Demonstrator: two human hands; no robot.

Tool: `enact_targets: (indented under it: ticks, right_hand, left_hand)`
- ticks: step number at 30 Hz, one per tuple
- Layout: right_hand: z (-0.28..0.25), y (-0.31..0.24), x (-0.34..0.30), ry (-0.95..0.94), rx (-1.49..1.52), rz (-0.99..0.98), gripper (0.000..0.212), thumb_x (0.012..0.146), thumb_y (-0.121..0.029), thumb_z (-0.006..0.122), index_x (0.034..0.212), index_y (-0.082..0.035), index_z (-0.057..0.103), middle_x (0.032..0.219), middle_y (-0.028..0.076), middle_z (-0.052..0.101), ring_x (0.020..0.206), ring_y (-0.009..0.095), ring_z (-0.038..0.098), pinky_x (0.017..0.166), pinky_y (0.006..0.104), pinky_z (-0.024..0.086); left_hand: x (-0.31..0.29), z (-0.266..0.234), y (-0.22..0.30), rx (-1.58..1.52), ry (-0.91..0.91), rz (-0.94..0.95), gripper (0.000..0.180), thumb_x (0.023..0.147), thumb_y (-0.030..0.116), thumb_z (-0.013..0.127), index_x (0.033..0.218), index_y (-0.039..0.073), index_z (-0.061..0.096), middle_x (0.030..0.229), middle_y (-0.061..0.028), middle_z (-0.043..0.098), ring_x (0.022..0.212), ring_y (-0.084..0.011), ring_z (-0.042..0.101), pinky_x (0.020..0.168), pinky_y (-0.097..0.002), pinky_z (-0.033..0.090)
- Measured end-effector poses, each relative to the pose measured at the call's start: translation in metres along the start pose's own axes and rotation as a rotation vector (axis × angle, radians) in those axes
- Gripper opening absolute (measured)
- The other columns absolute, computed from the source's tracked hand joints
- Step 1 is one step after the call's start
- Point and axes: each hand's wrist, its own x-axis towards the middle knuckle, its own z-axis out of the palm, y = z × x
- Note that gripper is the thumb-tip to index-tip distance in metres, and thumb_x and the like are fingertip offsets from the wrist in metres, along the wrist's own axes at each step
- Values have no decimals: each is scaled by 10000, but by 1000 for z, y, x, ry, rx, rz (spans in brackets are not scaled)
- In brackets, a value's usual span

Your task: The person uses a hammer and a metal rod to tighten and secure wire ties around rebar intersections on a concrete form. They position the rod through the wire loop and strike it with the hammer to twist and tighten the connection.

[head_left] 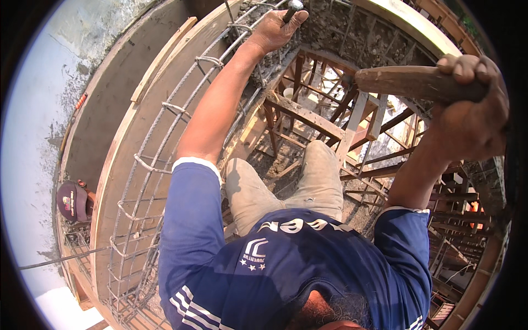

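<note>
My left hand (275, 30), at the top of the view, is closed around a short dark rod, probably a chisel, whose rounded metal end (295, 5) sticks up above the fist. Its lower part is hidden by the hand and the steel bars. On the right, my raised right hand (472, 93) has its fingers wrapped around a thick brown wooden tool handle (404, 83). The handle points leftward over the opening below; any head on this tool does not show clearly. Beside my left forearm runs a curved cage of tied reinforcing bars (148, 143).
Curved wooden formwork panels (124, 146) stand left of the cage. Under me, timber beams (308, 118) and dark props frame a deep opening. Rough concrete (324, 33) lies at the far side. Another person's dark cap (71, 201) shows at far left, below a pale wall (33, 137).
</note>
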Motion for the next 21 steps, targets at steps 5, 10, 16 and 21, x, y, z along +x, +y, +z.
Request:
enact_targets:
  ticks: [5,10,16,21]
  right_hand:
    - [-18,73,-52,-918,-562,266,777,915,3,643,1585,-201,307,966,67,694,686,181,624,737,366,546]
    - [-6,-25,-18,-690,-331,402,668,914,-18,657,1526,-123,409,963,76,678,558,45,496,500,216,435]
    - [22,-41,5,-736,-496,-345,686,918,-33,643,1542,-156,388,989,104,686,602,63,522,556,241,466]
    - [35,21,-26,-765,-657,-333,701,920,-45,631,1555,-184,370,1010,127,693,639,78,545,603,261,492]
  left_hand:
    - [-9,15,-3,-57,40,0,721,942,690,513,721,5,562,538,-55,484,563,-174,442,568,-392,416]
    - [3,-4,-40,-104,-163,-256,533,963,519,639,685,65,620,547,33,460,526,-86,461,489,-320,372]
    - [24,5,-36,-395,-159,-272,311,1030,359,583,964,97,737,793,56,607,749,-64,540,650,-275,450]
    - [20,-13,-39,-540,-201,-324,322,1021,381,599,910,113,741,741,64,573,740,-33,526,635,-255,431]
